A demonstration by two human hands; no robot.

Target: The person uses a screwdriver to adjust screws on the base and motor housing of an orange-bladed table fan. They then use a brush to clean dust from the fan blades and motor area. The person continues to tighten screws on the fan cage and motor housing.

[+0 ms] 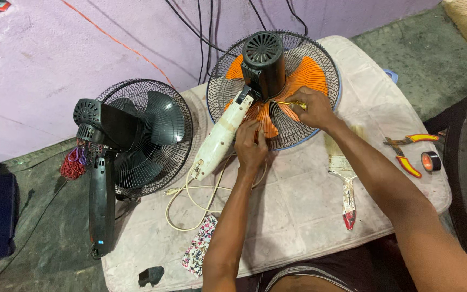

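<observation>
Floral cloth (201, 246) sits at the near table edge, just beside a small black part (151, 276). Cream power cord (190, 203) loops between the cloth and my left hand (251, 147). Left hand is closed over the white fan stand (220, 138) near its upper end, fingers curled on it and resting against the wire guard. Right hand (312, 108) is pinched shut on a yellow-handled screwdriver (287, 103), shaft pointing left toward the black motor housing (264, 62). Orange-bladed fan (306, 73) lies face down on the padded table (298, 216), far centre, stand angled down-left toward the cord. Second fan, black (141, 132), lies at the table's left edge, its stand running down over the edge; a red wire bundle (73, 165) hangs at its motor end. Paintbrush (344, 184) lies right of my right forearm, bristles away from me, handle tip stained red. Pliers with red-yellow grips (406, 148) and a roll of black tape (431, 161) sit near the right edge, just beside each other. Black cables run up the purple wall (55, 65) behind the orange fan.
</observation>
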